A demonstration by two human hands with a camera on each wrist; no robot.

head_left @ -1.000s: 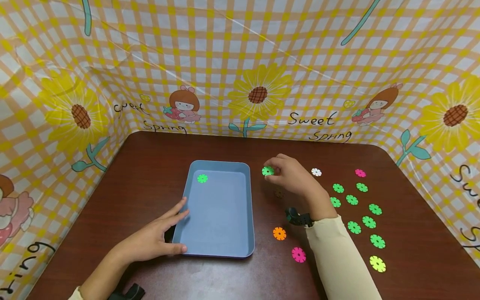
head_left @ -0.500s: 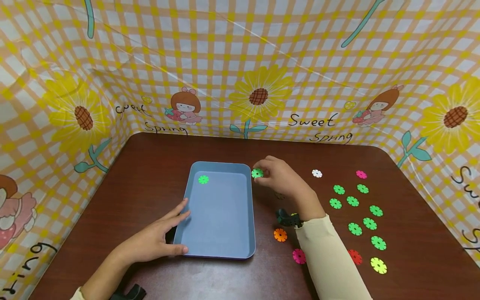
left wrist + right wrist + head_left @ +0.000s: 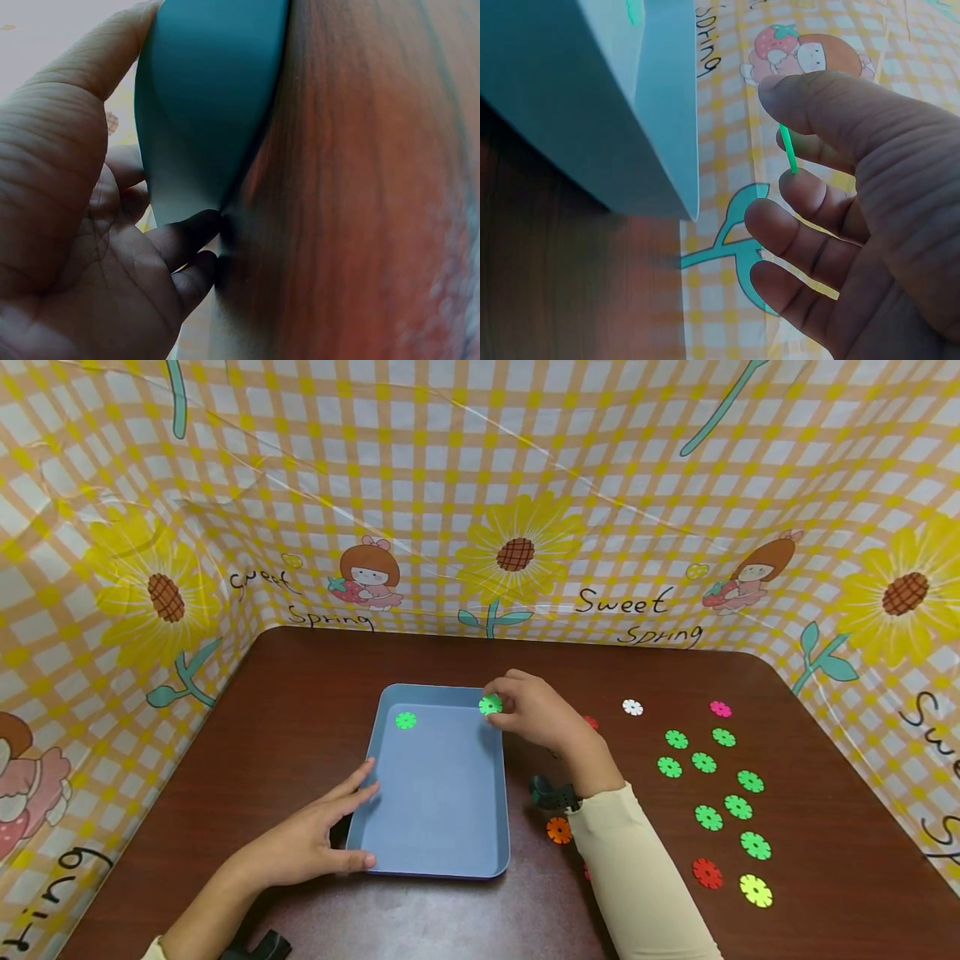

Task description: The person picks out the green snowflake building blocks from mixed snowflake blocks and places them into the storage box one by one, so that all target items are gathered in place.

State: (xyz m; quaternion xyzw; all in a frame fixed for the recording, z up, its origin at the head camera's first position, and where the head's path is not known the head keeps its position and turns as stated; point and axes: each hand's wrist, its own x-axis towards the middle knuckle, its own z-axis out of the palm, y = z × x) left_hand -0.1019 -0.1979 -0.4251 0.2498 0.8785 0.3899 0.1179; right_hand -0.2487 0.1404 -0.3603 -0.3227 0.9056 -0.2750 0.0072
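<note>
Over the blue tray (image 3: 431, 797), far right, the right hand (image 3: 531, 710) pinches a green disc (image 3: 489, 704); the left hand (image 3: 306, 837), fingers spread, touches the tray's left side.

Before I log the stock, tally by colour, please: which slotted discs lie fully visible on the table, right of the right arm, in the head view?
Green slotted discs: 8
White slotted disc: 1
Pink slotted disc: 1
Red slotted disc: 1
Yellow slotted disc: 1
Total: 12

Head view bright; soft glare on near surface (image 3: 450, 914). Left wrist view: fingers (image 3: 181, 238) shadowed, upper left washed out.
</note>
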